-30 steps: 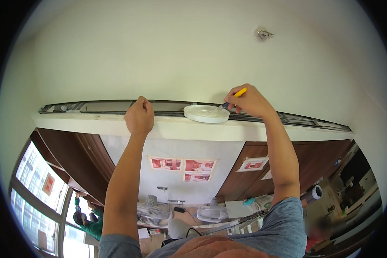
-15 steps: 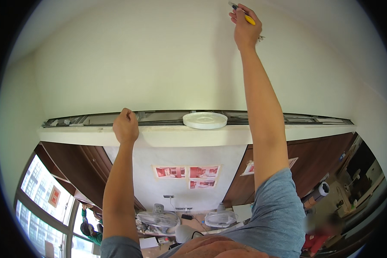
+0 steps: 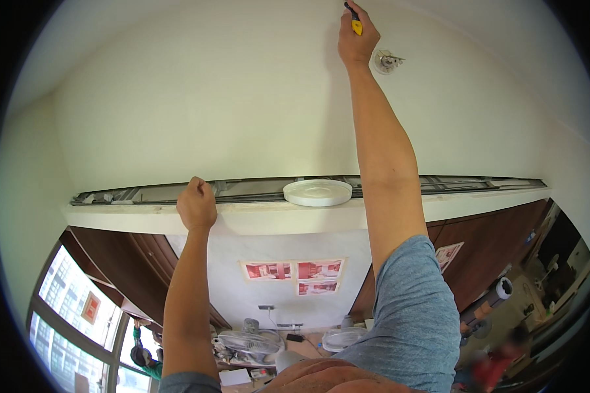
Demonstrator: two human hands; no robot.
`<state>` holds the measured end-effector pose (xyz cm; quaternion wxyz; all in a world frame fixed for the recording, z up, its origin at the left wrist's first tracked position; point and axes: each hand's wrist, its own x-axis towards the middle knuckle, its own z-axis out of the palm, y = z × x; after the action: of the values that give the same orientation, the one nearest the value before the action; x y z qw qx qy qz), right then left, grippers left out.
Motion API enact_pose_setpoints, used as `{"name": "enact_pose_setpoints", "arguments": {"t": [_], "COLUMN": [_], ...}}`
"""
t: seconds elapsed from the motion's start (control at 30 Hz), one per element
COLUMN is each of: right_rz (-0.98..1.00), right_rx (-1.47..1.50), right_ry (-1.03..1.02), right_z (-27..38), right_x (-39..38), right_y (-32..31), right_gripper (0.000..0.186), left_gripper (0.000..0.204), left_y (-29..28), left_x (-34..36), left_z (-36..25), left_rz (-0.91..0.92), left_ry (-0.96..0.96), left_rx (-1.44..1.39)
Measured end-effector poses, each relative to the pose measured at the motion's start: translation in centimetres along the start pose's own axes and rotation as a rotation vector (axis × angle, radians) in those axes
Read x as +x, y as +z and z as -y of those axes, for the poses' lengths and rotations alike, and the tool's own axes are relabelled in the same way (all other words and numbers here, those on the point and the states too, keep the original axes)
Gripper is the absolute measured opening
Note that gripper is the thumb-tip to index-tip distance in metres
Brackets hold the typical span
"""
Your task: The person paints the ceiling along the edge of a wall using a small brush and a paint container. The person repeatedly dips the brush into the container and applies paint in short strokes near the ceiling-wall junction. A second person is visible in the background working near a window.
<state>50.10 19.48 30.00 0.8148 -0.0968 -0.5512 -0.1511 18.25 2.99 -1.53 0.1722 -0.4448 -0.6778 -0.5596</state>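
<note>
My right hand (image 3: 358,38) is raised high against the pale, smooth surface. Its fingers are wrapped round a small hand tool with a yellow and black handle (image 3: 356,25); the working end is hard to make out near the top of the picture. Beside that wrist, a round fitting with bare metal parts (image 3: 387,62) sits on the surface. My left hand (image 3: 197,205) is closed at the white ledge (image 3: 275,219), and what its curled fingers hold, if anything, is hidden. A round white cover (image 3: 317,193) rests on the ledge between my arms.
Behind the ledge runs a long dark gap (image 3: 255,190) with metal strips. Below are two fans (image 3: 250,342), red-and-white sheets on the wall (image 3: 320,269), brown wood panels (image 3: 121,252) and windows at left. A person in green (image 3: 144,357) and one in red (image 3: 498,367) are below.
My right hand has shifted left with the tool, uncovering the round fitting. The ledge and the room sit slightly lower and further right in the picture. My left hand stays closed at the ledge.
</note>
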Motion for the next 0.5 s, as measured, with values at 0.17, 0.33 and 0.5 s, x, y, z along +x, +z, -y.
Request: {"name": "enact_pose_setpoints", "arguments": {"t": [0.17, 0.33, 0.5], "right_rz": [-0.024, -0.016, 0.003], "right_rx": [-0.004, -0.027, -0.044], "right_ry": [-0.098, -0.100, -0.110], "right_z": [-0.23, 0.36, 0.02], "right_x": [-0.04, 0.29, 0.57], "right_y": [0.37, 0.43, 0.56], "right_gripper": [0.031, 0.031, 0.031], "left_gripper": [0.020, 0.019, 0.019], "left_y": [0.13, 0.02, -0.03], "left_x": [0.07, 0.00, 0.03], "left_z": [0.26, 0.30, 0.13], "left_rz": [-0.016, -0.030, -0.018], "left_ry": [0.016, 0.024, 0.012], "left_rx": [0.007, 0.004, 0.008]}}
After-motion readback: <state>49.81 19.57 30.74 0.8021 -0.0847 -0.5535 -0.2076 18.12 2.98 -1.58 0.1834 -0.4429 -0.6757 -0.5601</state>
